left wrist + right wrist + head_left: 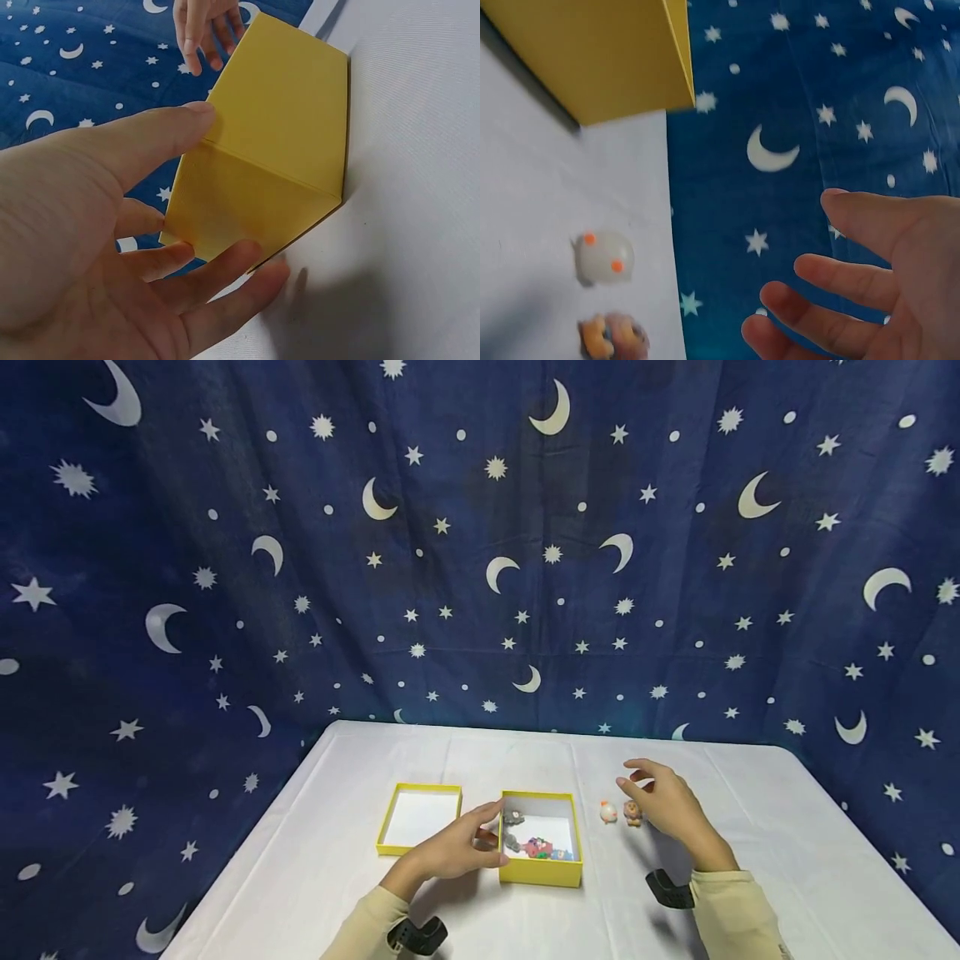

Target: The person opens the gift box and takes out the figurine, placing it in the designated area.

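Note:
An open yellow box (pixel 540 872) with a white inside stands on the table, holding several small figurines: grey ones (pixel 513 817) along its left wall, a red one (pixel 536 847) and a light blue one (pixel 562 854) near the front. My left hand (pixel 457 846) holds the box at its left side, thumb on the front corner, fingers spread along the wall in the left wrist view. Raised on the right, my right hand (pixel 667 802) holds nothing, its fingers loosely bent. Just below and left of it are a white figurine with orange spots (pixel 606 256) and a brown figurine (pixel 633 812).
The shallow yellow lid (pixel 418 818) lies with its white inside up, left of the box. A white cloth covers the table (pixel 525 756). Behind it hangs a dark blue curtain (pixel 465 577) with moons and stars.

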`<action>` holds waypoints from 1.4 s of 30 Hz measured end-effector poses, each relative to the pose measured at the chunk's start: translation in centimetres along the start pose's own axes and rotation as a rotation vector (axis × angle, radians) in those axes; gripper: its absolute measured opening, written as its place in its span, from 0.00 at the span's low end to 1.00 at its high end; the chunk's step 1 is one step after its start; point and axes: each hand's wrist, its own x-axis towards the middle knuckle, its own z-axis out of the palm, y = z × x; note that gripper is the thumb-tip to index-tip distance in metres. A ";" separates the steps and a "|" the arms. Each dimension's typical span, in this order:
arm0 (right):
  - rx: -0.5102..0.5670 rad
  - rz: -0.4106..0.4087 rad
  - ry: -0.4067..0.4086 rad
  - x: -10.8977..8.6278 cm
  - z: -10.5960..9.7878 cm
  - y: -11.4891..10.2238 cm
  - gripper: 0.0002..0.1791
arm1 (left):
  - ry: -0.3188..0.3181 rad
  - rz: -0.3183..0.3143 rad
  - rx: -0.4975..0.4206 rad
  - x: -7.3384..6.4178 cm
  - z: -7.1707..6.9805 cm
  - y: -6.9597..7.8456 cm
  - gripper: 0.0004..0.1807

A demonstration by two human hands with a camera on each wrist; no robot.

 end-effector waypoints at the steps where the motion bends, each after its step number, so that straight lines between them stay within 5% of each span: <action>1: 0.009 -0.003 -0.010 0.0 0.3 -0.3 0.26 | 0.000 -0.006 -0.001 0.0 0.0 0.0 0.49; 22: 0.064 -0.099 -0.031 -0.3 3.7 -2.8 0.22 | 0.015 -0.003 0.018 0.3 0.1 0.6 0.50; 31: 0.210 -0.293 -0.127 -0.5 7.0 -5.0 0.22 | 0.020 -0.007 0.006 0.1 -0.3 0.4 0.49; 42: 0.093 -0.364 -0.203 -0.8 8.7 -4.7 0.26 | 0.006 0.009 -0.028 0.3 0.0 0.4 0.49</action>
